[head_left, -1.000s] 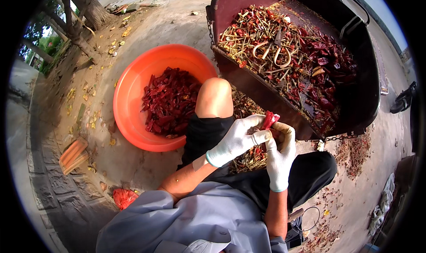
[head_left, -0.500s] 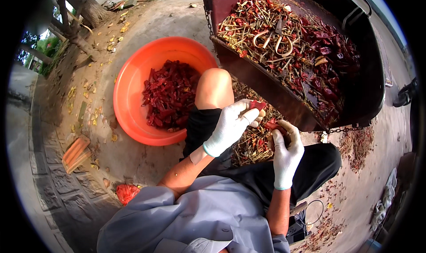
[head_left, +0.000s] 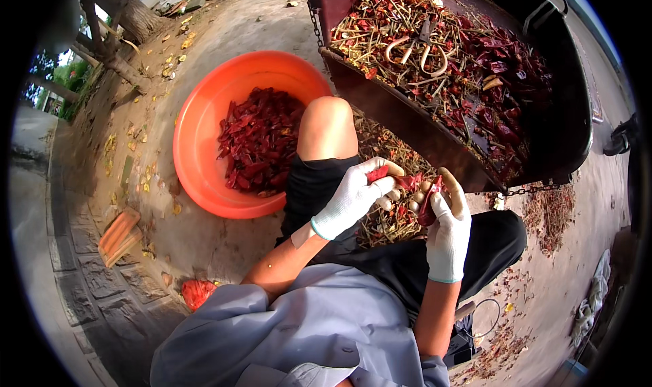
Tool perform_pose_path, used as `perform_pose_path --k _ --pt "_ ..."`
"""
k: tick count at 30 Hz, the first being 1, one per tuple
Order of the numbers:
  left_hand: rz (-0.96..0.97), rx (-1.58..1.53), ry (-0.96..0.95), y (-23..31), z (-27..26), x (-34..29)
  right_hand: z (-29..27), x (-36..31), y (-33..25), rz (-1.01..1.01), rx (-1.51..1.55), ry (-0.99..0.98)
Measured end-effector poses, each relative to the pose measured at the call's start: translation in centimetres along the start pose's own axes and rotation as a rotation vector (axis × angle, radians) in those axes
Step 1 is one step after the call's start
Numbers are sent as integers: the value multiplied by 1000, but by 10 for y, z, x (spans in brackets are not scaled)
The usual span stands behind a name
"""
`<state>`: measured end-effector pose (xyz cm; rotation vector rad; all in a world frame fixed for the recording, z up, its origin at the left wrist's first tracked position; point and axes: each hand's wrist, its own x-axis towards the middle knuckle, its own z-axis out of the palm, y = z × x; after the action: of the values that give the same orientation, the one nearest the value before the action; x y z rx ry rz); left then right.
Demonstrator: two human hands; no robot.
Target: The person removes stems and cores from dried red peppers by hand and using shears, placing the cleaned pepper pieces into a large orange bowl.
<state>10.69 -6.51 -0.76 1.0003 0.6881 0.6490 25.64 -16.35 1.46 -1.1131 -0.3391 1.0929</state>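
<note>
Both my hands wear white work gloves with cream-coated fingers and meet above my lap. My left hand (head_left: 363, 190) is closed on a piece of dried red chili (head_left: 377, 174) between thumb and fingers. In my right hand (head_left: 448, 214), also closed, a longer dark red dried chili (head_left: 427, 209) is pinched by the thumb and fingers. Another red bit (head_left: 409, 182) shows between the two hands; which hand has it I cannot tell. To the left of my bare knee stands an orange basin (head_left: 197, 149) holding a heap of dried red chilies (head_left: 259, 139).
At the upper right a dark metal cart bed (head_left: 401, 115) holds stems, chili pieces and scissors (head_left: 422, 47) with pale handles. Stems and scraps (head_left: 387, 227) litter the ground between my legs. Bricks (head_left: 119, 236) and a red plastic bag (head_left: 197, 293) lie left; tree trunks (head_left: 139, 13) rise beyond.
My right hand has risen slightly and turned, bringing a longer chili into plain sight. The two hands are closer together. The left hand still has its chili piece.
</note>
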Motion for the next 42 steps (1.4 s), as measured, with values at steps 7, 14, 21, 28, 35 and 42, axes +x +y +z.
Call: perform_pose_path --k 7,14,21,28,35,42 --pt "465 543 -144 -15 8 -6 -10 13 22 46 350 147" --pt "634 844 -101 -24 20 -7 3 8 47 305 415 177" --pt "351 750 -86 -15 -4 1 -10 -18 43 -265 -634 51" --pt "437 984 -262 -4 -6 -7 -3 -21 11 -549 -1111 -65" --pt "31 531 -425 2 -9 -16 4 -30 -9 -443 -1055 -132" --pt "81 600 -356 -15 -4 -23 6 -30 -5 -499 -1103 -167"
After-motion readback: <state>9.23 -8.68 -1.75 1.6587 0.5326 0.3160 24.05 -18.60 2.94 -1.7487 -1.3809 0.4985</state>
